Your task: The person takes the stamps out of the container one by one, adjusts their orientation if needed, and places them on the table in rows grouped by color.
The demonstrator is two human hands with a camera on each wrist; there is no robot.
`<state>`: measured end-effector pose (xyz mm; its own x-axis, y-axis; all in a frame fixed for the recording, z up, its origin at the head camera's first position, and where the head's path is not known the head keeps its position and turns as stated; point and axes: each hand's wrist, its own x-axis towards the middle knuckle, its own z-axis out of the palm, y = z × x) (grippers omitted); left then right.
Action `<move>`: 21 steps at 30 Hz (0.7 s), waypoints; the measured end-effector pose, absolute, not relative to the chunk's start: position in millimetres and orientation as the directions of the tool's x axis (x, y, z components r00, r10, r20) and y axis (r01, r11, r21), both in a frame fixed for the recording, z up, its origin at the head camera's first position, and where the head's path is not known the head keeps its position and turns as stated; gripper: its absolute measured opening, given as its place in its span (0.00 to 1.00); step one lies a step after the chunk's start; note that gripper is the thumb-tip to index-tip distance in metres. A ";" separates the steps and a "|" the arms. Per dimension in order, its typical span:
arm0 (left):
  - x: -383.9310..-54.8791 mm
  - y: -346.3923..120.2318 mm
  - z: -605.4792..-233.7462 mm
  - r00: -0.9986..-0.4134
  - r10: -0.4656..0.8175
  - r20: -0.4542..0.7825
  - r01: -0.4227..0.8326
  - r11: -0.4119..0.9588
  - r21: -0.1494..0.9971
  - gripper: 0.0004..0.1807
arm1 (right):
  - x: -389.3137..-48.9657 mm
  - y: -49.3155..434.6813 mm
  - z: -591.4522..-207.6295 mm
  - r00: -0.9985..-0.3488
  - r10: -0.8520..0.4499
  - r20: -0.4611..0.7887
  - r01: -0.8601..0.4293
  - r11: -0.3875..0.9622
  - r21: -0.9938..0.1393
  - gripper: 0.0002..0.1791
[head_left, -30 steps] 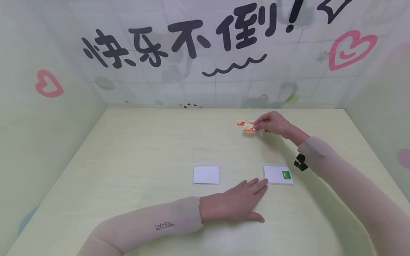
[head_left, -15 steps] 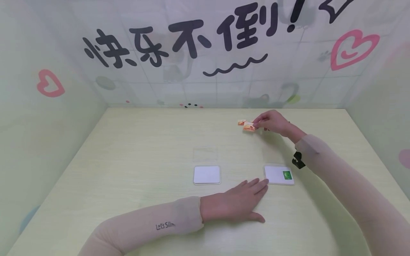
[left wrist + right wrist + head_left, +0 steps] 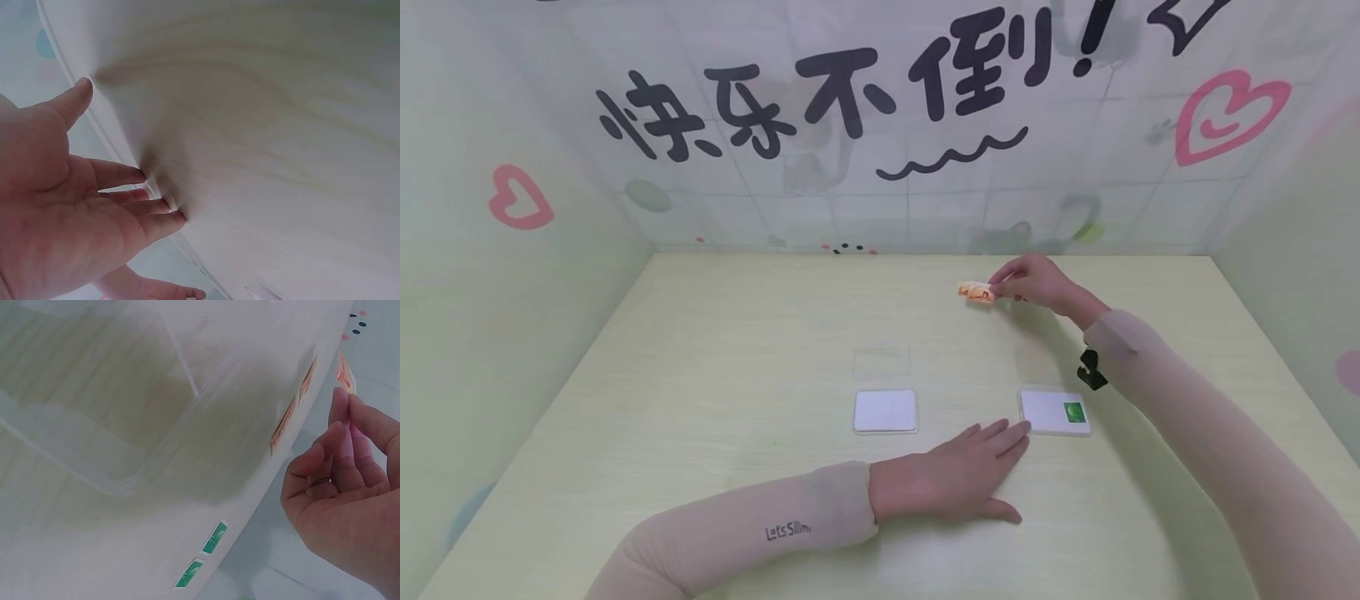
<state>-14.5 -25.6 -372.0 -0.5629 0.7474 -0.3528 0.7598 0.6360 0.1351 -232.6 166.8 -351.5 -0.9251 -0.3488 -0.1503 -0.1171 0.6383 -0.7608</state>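
Note:
My right hand [image 3: 1036, 282] pinches a small orange stamp-like paper piece [image 3: 345, 375] between thumb and fingertip, near the far edge of the table. Below it in the right wrist view lie two similar orange pieces [image 3: 283, 427] on the tabletop. In the head view the held piece partly overlaps one of them. My left hand [image 3: 962, 475] rests on the table with fingers straight. Its fingertips touch or nearly touch the near-left corner of a white card [image 3: 1045, 412], which bears a green stamp-like picture [image 3: 1075, 412] on its right side and lies in a clear frame.
A plain white card [image 3: 886, 411] in a clear frame lies left of the other one. Beyond the cards are faint clear plastic rectangles [image 3: 882, 363]. Two green pieces [image 3: 214, 537] lie near the table edge in the right wrist view. Printed walls [image 3: 850, 217] border the table.
My right hand has shifted slightly left and away from me, bringing the pinched orange piece closer to the one lying beside it. My left hand stays in place.

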 end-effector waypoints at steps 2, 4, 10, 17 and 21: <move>-14.6 -25.4 -372.2 -0.563 0.747 -0.353 0.761 0.636 0.132 0.48 | -233.9 166.2 -352.5 -0.928 -0.342 -0.150 -0.115 0.644 -0.756 0.17; -14.6 -25.3 -372.1 -0.563 0.747 -0.353 0.762 0.635 0.129 0.48 | -235.3 165.7 -353.3 -0.929 -0.340 -0.146 -0.118 0.646 -0.754 0.17; -14.1 -25.2 -371.7 -0.563 0.747 -0.353 0.763 0.634 0.125 0.48 | -237.8 163.9 -353.4 -0.933 -0.336 -0.131 -0.126 0.642 -0.756 0.16; -14.7 -25.1 -371.8 -0.568 0.747 -0.347 0.760 0.637 0.127 0.48 | -240.4 160.9 -352.6 -0.934 -0.330 -0.138 -0.114 0.640 -0.760 0.16; -15.0 -25.1 -372.6 -0.567 0.747 -0.347 0.761 0.636 0.126 0.48 | -241.5 160.0 -352.5 -0.934 -0.327 -0.142 -0.109 0.642 -0.759 0.16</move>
<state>-15.0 -25.1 -372.6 -0.5667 0.7473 -0.3469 0.7612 0.6360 0.1265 -241.5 160.0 -352.5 -0.9342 -0.3271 -0.1423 -0.1092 0.6419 -0.7589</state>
